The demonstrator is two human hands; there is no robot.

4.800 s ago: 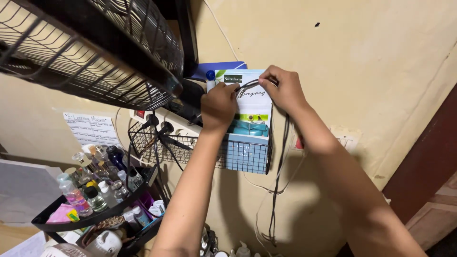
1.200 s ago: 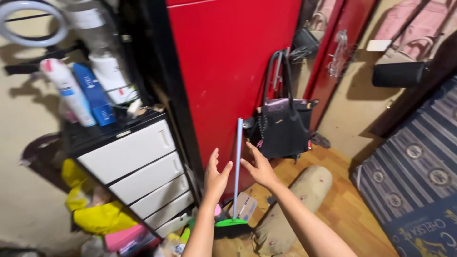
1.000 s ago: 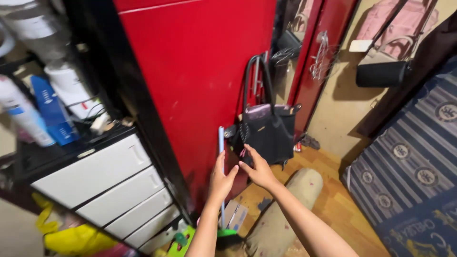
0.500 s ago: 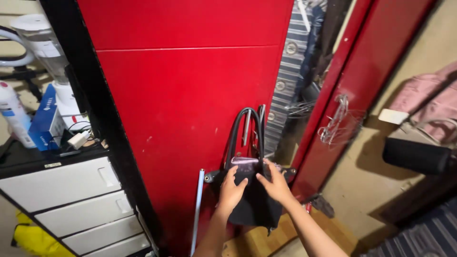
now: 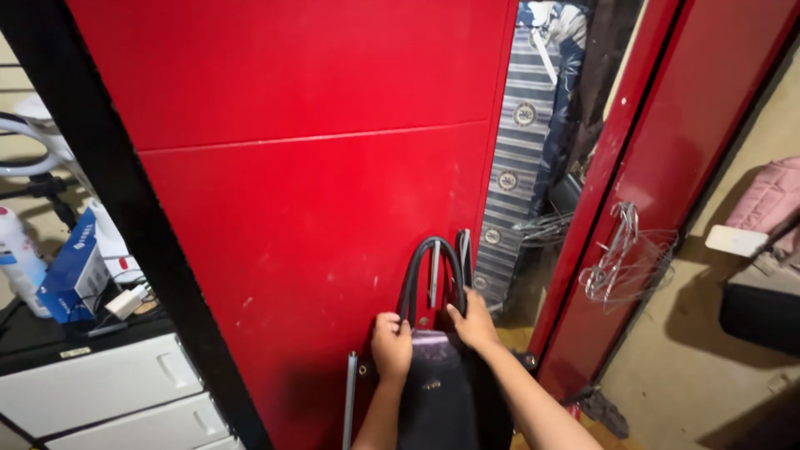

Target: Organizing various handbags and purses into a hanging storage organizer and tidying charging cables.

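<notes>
Both hands clamp the black handbag, lower centre: left hand, right hand. Next, probably lift its handles clear.

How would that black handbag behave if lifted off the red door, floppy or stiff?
Probably fairly soft: the black handbag hangs by its looped handles and its body drapes downward. Both hands, left hand and right hand, grip its top edge, so it may sag and swing.

Bright, even light, soft glare on red panel, edges slightly warped.
</notes>
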